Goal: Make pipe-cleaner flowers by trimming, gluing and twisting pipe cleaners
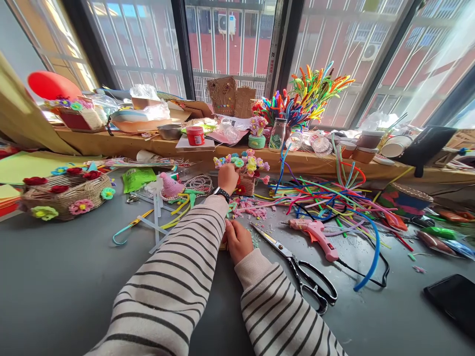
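My left hand, with a dark watch on its wrist, reaches forward to the pastel pipe-cleaner flowers standing in a small woven basket. Its fingers are curled among the blooms, and what they hold is hidden. Closer to me, my right hand is closed in a pinch just beside the left sleeve. A sliver of something yellowish shows under its fingers, mostly covered. Pink pipe-cleaner snippets lie in front of the basket. Large black-handled scissors rest partly open to the right of my right hand.
A pink glue gun with a black cord lies at right, before a heap of coloured pipe cleaners. A flower-trimmed woven basket stands left, glue sticks centre-left. A phone lies near right. Jars and cups line the sill.
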Motion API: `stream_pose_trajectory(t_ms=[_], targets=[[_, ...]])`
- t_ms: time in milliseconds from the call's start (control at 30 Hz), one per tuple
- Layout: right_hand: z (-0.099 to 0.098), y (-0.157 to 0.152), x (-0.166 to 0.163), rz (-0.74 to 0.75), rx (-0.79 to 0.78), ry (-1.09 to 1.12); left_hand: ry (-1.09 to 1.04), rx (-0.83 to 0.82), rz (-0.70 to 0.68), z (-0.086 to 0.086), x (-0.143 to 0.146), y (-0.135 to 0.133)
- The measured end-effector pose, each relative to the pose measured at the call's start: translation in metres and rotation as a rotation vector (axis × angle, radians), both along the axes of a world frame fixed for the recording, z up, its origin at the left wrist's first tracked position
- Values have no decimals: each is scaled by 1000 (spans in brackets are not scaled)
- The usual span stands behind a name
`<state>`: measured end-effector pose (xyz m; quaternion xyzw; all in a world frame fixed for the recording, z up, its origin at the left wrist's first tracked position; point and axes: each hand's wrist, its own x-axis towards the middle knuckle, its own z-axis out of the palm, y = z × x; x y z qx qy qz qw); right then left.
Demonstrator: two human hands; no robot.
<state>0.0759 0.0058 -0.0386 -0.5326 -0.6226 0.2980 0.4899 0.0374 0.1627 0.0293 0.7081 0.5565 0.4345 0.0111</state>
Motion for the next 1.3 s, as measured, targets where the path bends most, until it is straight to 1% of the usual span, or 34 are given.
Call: stream_pose_trajectory(t_ms=[233,367,467,533,600,700,767,833,900,933,1000,1067,1133,1200,1300], targets=[[-1,0,1,-36,58,-46,41,4,-54,1,8,-3],[-3,2,1,-49,55,0,40,11,-79,0,11,-6],[0,1,1,28,71,44,23,20,-88,-1,8,-9],[3,-1,0,76,100,12,1,24,-75,-2,4,-12],[5,-2,0,73,135,-63,-25,34,-61,-2,-2,-16],[5,-3,1,18,186,-162,-64,65,-71,-4,-15,-27],[3,-1,3,-55,201,-157,-89,77,-63,-7,-25,-37],[2,1,6,-169,191,-94,-118,89,-75,-11,-33,-49],[1,2,10,-259,156,-15,-195,113,-119,-15,-38,-65],[0,3,11,-289,145,15,-207,114,-142,-18,-39,-73],[-1,2,12,-321,143,68,-235,123,-144,-22,-38,-88],[-1,0,12,-331,161,117,-242,128,-108,-25,-36,-100],[0,-2,13,-335,179,156,-171,137,-66,-27,-34,-107],[3,-4,14,-329,187,160,-63,161,-6,-29,-35,-109],[11,-6,20,-299,185,133,61,177,129,-31,-39,-106]])
